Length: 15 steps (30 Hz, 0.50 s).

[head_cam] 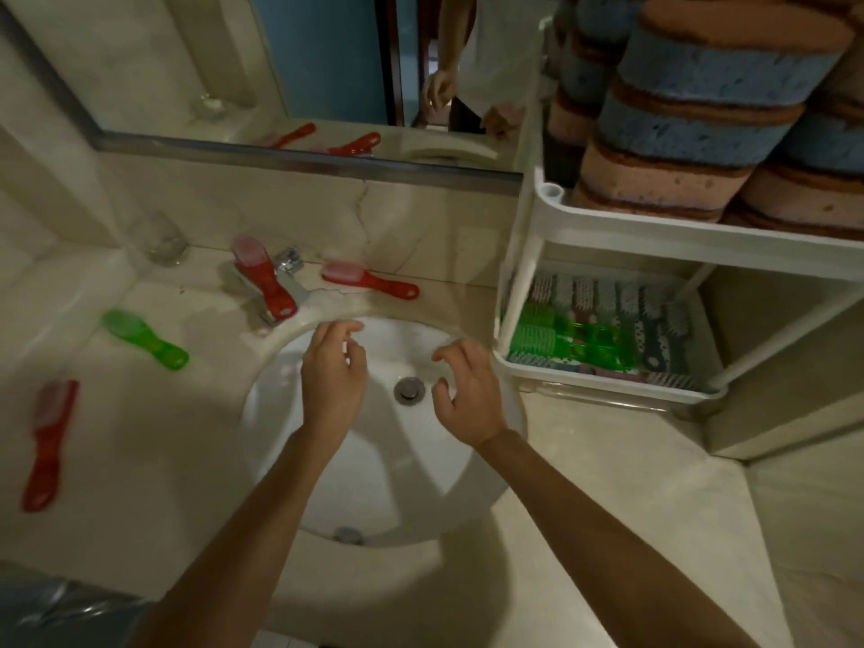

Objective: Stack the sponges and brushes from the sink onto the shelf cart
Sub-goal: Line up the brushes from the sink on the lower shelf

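Over the sink (397, 484), both hands hang empty: the left hand (332, 376) and the right hand (467, 395) have their fingers loosely curled and apart, holding nothing, on either side of the drain (409, 390). No sponge or brush lies in the basin itself. What is left sits on the tabletop (140, 484) around the sink: one red brush (264, 282) propped on the tap (287, 259) behind the sink, a second red brush (369, 280) lying flat behind the sink's rim near the wall, a green brush (145, 339) to the left of the sink, and a third red brush (49, 441) farther left. Right of the sink stands the shelf cart (608, 226), its upper shelf piled with sponges (692, 133) and its lower shelf (608, 390) lined with brushes (598, 320). The sponges seem done, and the work looks to be in the brush-gathering step, between picks. The next move likely calls for a reach to one of the brushes behind the sink, a grip round its handle, and a carry rightward to the lower shelf.
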Each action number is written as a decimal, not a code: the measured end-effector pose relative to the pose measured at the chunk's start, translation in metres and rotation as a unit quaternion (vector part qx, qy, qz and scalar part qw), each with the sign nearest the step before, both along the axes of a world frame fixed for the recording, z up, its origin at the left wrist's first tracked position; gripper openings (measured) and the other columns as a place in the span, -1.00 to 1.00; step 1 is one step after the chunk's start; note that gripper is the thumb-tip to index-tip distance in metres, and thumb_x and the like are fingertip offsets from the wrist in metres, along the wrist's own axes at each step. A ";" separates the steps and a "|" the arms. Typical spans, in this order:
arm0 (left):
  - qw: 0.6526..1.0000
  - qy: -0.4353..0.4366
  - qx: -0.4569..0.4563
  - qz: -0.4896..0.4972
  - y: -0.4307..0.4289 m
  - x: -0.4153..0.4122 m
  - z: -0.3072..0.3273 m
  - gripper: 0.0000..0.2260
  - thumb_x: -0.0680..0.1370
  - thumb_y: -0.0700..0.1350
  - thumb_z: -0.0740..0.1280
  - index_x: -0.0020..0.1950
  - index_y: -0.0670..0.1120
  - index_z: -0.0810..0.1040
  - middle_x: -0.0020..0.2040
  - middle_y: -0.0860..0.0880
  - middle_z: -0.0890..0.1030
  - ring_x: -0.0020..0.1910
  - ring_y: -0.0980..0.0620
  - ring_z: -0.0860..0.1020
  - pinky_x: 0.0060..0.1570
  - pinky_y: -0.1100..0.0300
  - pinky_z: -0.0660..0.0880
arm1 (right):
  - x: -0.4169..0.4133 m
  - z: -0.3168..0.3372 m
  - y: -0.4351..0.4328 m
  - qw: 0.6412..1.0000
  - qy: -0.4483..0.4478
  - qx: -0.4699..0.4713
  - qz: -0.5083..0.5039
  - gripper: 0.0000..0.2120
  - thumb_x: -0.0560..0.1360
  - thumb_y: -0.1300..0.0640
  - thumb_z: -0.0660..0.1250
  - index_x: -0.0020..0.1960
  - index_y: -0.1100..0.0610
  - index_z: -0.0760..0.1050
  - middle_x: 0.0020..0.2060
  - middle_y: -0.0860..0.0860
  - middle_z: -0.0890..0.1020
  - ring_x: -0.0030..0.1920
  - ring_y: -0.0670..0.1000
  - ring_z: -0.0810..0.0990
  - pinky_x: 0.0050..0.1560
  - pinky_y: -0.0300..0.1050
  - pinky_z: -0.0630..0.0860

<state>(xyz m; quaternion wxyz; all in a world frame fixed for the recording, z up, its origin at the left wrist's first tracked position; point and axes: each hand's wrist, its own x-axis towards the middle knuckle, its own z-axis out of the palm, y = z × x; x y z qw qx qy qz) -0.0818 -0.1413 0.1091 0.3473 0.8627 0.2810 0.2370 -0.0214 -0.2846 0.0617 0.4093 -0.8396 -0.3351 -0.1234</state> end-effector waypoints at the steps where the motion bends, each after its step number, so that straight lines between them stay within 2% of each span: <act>1: 1.000 0.005 0.002 0.003 0.012 0.004 0.002 -0.76 0.53 -0.34 0.17 0.13 -0.22 0.55 0.17 -0.17 0.54 0.10 -0.12 0.53 0.00 0.19 0.41 | 0.001 0.004 0.014 1.000 0.008 -0.009 0.002 -0.73 0.28 0.22 0.13 -0.11 0.31 0.50 -0.20 0.22 0.54 -0.11 0.03 0.36 -0.16 -0.19 0.31; 5: 0.998 0.025 0.039 0.032 0.067 0.028 0.011 -0.72 0.50 -0.30 0.19 0.19 -0.23 0.51 0.22 -0.21 0.48 0.22 -0.18 0.44 0.18 0.11 0.33 | 0.011 0.011 0.066 0.997 0.050 -0.064 0.007 -0.65 0.31 0.15 0.09 -0.06 0.28 0.53 -0.14 0.19 0.57 -0.09 0.06 0.50 -0.21 -0.22 0.40; 7: 0.996 0.047 0.060 0.055 0.096 0.043 0.015 -0.70 0.47 -0.28 0.22 0.20 -0.25 0.49 0.24 -0.25 0.46 0.28 -0.23 0.37 0.30 0.06 0.21 | 0.020 0.012 0.088 0.992 0.085 -0.094 0.008 -0.64 0.36 0.16 0.10 0.03 0.28 0.52 -0.01 0.18 0.56 -0.01 0.14 0.54 -0.11 -0.20 0.43; 9: 0.991 0.079 0.069 0.084 0.125 0.057 0.017 -0.69 0.46 -0.24 0.25 0.19 -0.26 0.45 0.26 -0.27 0.43 0.30 -0.24 0.32 0.30 0.06 0.15 | 0.034 0.010 0.107 0.984 0.116 -0.134 0.011 -0.68 0.43 0.24 0.18 0.16 0.27 0.47 0.14 0.18 0.50 0.15 0.15 0.48 0.06 -0.11 0.43; 12: 0.984 0.134 0.046 0.106 0.160 0.074 0.017 -0.61 0.48 -0.12 0.30 0.25 -0.25 0.37 0.32 -0.26 0.36 0.33 -0.23 0.28 0.26 0.02 0.22 | 0.063 0.002 0.134 0.959 0.182 -0.219 -0.002 -0.62 0.48 0.26 0.23 0.29 0.26 0.37 0.25 0.19 0.41 0.28 0.17 0.35 0.27 -0.08 0.31; 15: 0.977 0.187 -0.001 0.102 0.184 0.086 0.010 -0.52 0.46 -0.05 0.36 0.29 -0.21 0.31 0.33 -0.25 0.34 0.32 -0.24 0.29 0.23 -0.05 0.31 | 0.095 -0.013 0.157 0.929 0.220 -0.296 -0.031 -0.61 0.49 0.21 0.23 0.28 0.28 0.34 0.25 0.22 0.42 0.30 0.22 0.35 0.31 0.00 0.31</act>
